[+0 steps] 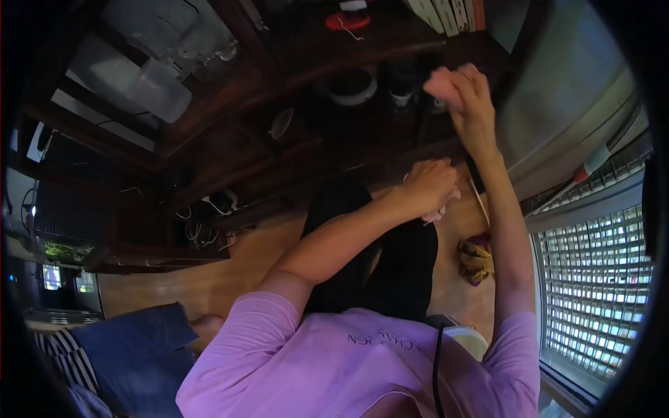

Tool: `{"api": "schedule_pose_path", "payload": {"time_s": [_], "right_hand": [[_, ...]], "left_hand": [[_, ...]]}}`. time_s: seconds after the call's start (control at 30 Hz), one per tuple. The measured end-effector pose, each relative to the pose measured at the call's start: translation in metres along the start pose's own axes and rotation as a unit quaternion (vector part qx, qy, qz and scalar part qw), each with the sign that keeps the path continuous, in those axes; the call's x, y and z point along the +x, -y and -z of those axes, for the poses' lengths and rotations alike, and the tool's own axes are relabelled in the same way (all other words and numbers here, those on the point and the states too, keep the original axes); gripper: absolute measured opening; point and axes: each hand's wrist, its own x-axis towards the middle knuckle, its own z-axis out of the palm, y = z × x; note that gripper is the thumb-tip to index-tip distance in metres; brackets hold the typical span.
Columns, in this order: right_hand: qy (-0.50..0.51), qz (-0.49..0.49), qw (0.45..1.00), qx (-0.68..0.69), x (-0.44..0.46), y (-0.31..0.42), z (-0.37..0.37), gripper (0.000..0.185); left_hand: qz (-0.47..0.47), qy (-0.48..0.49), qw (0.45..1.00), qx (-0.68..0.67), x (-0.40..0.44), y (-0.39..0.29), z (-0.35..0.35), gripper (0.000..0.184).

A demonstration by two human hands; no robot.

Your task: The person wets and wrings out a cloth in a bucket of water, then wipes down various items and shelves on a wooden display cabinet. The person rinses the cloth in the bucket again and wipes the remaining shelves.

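The lilac shirt (327,355) is nearest, at six o'clock. The left hand (432,184), near three o'clock, curls tightly around a pale pink cloth (433,214); the right hand (477,106), between one and two, pinches a deeper pink cloth (440,85) (blurred, so any contact is unclear). Beyond, books (449,15) stand at one o'clock on the dark shelf (390,50). Work seems under way, both cloths in grip; how much remains, I cannot tell.

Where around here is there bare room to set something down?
The wooden floor looks bare between the dark cabinet and the blue cloth. Between the red disc and the books, the shelf seems free, though dim. It's crowded around the white cables and where the left hand grips pink cloth.
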Motion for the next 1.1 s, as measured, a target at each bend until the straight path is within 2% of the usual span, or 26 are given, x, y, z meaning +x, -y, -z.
{"api": "schedule_pose_path", "payload": {"time_s": [0.1,0.13,0.2,0.27,0.33,0.37,0.43,0.5,0.57,0.63,0.7,0.77,0.83,0.87,0.9,0.93,0.97,1.0,1.03,1.1], "right_hand": [[0.072,0.007,0.997,0.001,-0.016,-0.005,-0.035,0.035],[0.073,0.003,0.997,-0.001,-0.035,-0.01,-0.041,0.035],[0.219,0.044,0.971,-0.086,-0.073,-0.027,-0.052,0.03],[0.404,-0.18,0.897,-0.031,-0.119,-0.027,-0.044,0.019],[0.394,-0.231,0.884,0.096,-0.137,-0.027,-0.04,0.021],[0.389,-0.219,0.889,0.098,-0.132,-0.017,-0.037,0.021],[0.308,-0.345,0.858,0.225,-0.099,0.013,-0.022,0.033],[0.234,-0.318,0.881,0.262,-0.048,0.047,-0.004,0.036],[0.152,-0.217,0.916,0.302,0.004,0.061,0.003,0.035],[0.114,-0.121,0.954,0.248,0.07,0.083,0.009,0.03],[0.109,-0.08,0.983,0.128,0.127,0.101,-0.015,0.03],[0.246,-0.093,0.963,0.063,0.174,0.115,-0.061,0.027],[0.336,-0.104,0.933,-0.071,0.2,0.132,-0.121,0.025],[0.338,-0.097,0.934,-0.069,0.206,0.133,-0.131,0.025],[0.405,-0.114,0.901,-0.106,0.21,0.14,-0.134,0.032],[0.469,-0.128,0.862,-0.144,0.212,0.146,-0.138,0.041],[0.47,-0.089,0.872,-0.104,0.209,0.14,-0.133,0.037],[0.473,-0.053,0.878,-0.062,0.197,0.134,-0.114,0.034],[0.449,-0.027,0.892,-0.049,0.183,0.128,-0.104,0.031],[0.379,0.025,0.925,-0.013,0.157,0.121,-0.078,0.028]], "left_hand": [[-0.011,0.064,0.997,0.053,-0.002,-0.006,0.002,0.023],[-0.014,0.036,0.999,0.032,-0.006,-0.004,0.003,0.022],[-0.019,0.046,0.999,0.0,-0.016,0.001,0.016,0.021],[-0.026,0.042,0.999,-0.013,-0.022,0.004,0.042,0.021],[-0.029,0.125,0.983,-0.131,-0.032,0.003,0.069,0.021],[-0.028,0.115,0.986,-0.121,-0.037,0.009,0.078,0.021],[-0.073,0.152,0.948,-0.271,-0.046,0.024,0.09,0.023],[-0.079,0.173,0.934,-0.302,-0.049,0.03,0.102,0.024],[-0.126,0.177,0.893,-0.393,-0.052,0.031,0.11,0.023],[-0.128,0.193,0.888,-0.397,-0.047,0.033,0.107,0.024],[-0.129,0.21,0.882,-0.401,-0.042,0.032,0.098,0.025],[-0.042,0.235,0.883,-0.403,-0.037,0.025,0.087,0.026],[-0.023,0.197,0.885,-0.422,-0.035,0.019,0.081,0.031],[0.067,0.213,0.898,-0.379,-0.033,0.019,0.08,0.033],[0.157,0.227,0.9,-0.336,-0.032,0.02,0.079,0.036],[0.151,0.244,0.902,-0.322,-0.028,0.022,0.08,0.037],[0.152,0.235,0.903,-0.327,-0.029,0.025,0.08,0.037],[0.064,0.19,0.91,-0.362,-0.032,0.027,0.078,0.034],[-0.026,0.146,0.909,-0.39,-0.033,0.028,0.076,0.031],[-0.061,0.163,0.907,-0.383,-0.025,0.042,0.068,0.03]]}}
